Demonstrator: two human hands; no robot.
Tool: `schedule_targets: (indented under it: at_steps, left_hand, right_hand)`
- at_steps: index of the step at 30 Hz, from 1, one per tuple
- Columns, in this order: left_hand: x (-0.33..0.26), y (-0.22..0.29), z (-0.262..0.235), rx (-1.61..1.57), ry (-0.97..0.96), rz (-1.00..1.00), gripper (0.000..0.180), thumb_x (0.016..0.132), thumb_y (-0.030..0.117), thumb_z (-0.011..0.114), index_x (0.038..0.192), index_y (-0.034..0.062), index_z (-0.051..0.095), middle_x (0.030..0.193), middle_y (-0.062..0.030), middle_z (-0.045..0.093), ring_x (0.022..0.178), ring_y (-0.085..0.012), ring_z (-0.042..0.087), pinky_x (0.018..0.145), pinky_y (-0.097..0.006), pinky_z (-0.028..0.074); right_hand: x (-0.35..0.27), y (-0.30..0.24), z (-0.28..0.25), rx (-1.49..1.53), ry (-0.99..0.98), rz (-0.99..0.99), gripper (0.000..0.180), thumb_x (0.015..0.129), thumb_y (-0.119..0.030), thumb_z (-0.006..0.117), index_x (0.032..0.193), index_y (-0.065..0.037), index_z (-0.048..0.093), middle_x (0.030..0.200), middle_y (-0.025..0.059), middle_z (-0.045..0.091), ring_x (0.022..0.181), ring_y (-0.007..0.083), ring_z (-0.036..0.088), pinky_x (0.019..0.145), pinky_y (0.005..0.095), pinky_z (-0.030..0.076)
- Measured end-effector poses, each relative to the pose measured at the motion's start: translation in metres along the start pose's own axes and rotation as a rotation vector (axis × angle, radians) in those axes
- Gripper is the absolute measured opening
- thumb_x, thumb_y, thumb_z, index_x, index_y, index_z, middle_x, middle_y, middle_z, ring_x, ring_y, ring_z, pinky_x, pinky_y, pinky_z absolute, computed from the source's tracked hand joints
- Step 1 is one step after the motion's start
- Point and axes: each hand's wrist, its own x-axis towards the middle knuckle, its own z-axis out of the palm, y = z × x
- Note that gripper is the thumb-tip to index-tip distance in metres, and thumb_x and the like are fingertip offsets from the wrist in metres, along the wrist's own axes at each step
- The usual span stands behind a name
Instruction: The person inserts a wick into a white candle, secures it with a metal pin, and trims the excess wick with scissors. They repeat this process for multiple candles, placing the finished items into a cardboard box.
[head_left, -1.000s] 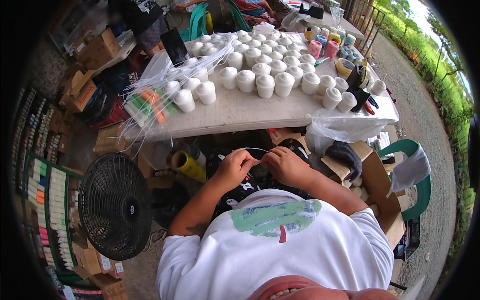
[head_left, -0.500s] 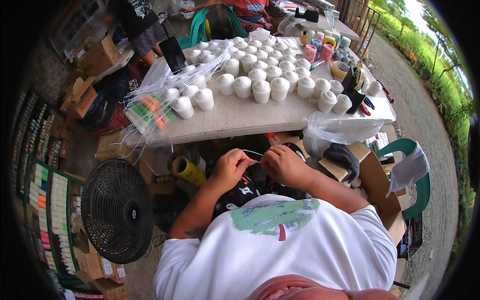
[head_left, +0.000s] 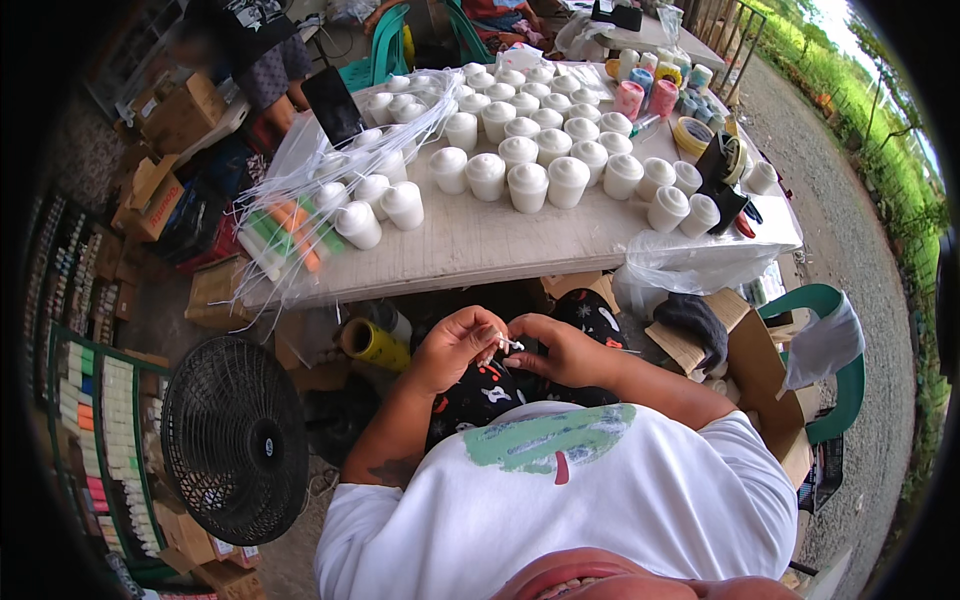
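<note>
Close together above my lap, at the near side of the table, my left hand [head_left: 458, 350] and my right hand [head_left: 560, 352] pinch a thin white strand [head_left: 510, 343]. It looks looped or knotted between my fingertips, though the fingers partly cover it. A thin end seems to stick out beyond my right hand. On the table ahead lies a spread bundle of similar long white strands [head_left: 290, 205]. Beside it stand many white cup-shaped pieces with domed, pointed tops [head_left: 527, 187].
The pale table [head_left: 440, 250] lies ahead, with a clear plastic bag [head_left: 670, 258] over its front edge. A black fan [head_left: 235, 440] and a yellow roll [head_left: 375, 343] are to the left. An open carton [head_left: 760, 370] and green chair [head_left: 840, 400] stand right. Another person [head_left: 265, 60] is back left.
The strand was held as a wider loop; now it is bunched between my fingertips. My hands have turned and lowered slightly. The view has shifted a little.
</note>
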Motion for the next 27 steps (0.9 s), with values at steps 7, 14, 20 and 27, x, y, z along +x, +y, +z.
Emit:
schedule_targets:
  at_steps: [7,14,20,27]
  left_hand:
    - [-0.004,0.040,-0.056,-0.452,0.381,0.344,0.022,0.095,0.030,0.050,0.086,0.0104,0.051,0.075,-0.0007,0.048,0.056,-0.0084,0.041,0.053,-0.022,0.033]
    - [-0.028,0.049,-0.110,-0.451,0.655,0.473,0.020,0.096,0.029,0.048,0.087,0.0111,0.048,0.074,0.0008,0.044,0.056,-0.0087,0.039,0.052,-0.023,0.033]
    - [-0.018,0.058,-0.122,-0.443,0.702,0.518,0.019,0.097,0.027,0.048,0.088,0.0105,0.051,0.074,0.0008,0.043,0.057,-0.0088,0.038,0.054,-0.024,0.033]
    - [-0.004,0.059,-0.114,-0.258,0.798,0.426,0.025,0.094,0.018,0.053,0.117,0.0069,0.050,0.103,-0.0038,0.057,0.077,-0.0099,0.050,0.066,-0.024,0.040]
  right_hand:
    - [-0.015,0.018,-0.028,0.397,-0.245,0.447,0.011,0.091,-0.003,0.050,0.099,-0.001,0.057,0.090,0.0014,0.062,0.081,0.0098,0.061,0.074,0.0253,0.048]
    - [-0.051,0.023,-0.116,0.248,-0.102,0.613,0.021,0.089,0.003,0.052,0.109,0.005,0.058,0.097,0.0056,0.066,0.080,0.0115,0.062,0.076,0.0254,0.049]
    - [-0.076,0.027,-0.169,0.224,0.048,0.714,0.016,0.088,-0.004,0.058,0.102,0.003,0.065,0.082,0.0038,0.066,0.076,0.0104,0.061,0.072,0.0239,0.048]
    - [-0.097,0.034,-0.200,0.412,0.373,0.487,0.014,0.087,-0.009,0.062,0.094,0.003,0.064,0.083,0.0073,0.066,0.073,0.0146,0.062,0.071,0.0275,0.049]
